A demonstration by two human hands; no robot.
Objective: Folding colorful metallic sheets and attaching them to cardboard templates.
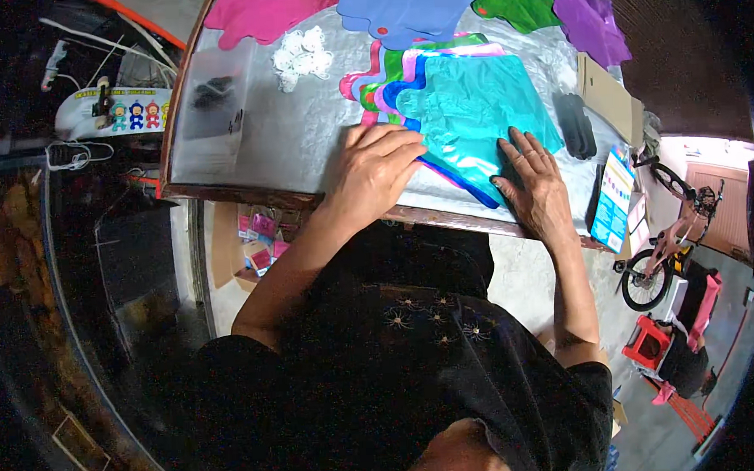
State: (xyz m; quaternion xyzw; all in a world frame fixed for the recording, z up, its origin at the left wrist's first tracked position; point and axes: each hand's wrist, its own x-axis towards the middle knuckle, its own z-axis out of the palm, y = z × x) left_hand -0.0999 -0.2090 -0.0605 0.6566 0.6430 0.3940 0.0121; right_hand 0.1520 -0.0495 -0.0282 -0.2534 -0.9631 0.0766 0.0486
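A teal plastic sheet [476, 101], laid over staggered, wavy-edged coloured sheets [393, 73], is flanked by two bare hands just ahead of the body. The left hand [382, 166] is arched palm down at the pile's near left edge, fingers bent and close together; whether anything is pinched beneath cannot be told. The right hand [536, 178] is rested on the teal sheet, fingers extended, thumb held apart. Beyond the left hand, a white cluster [302, 58] is seen.
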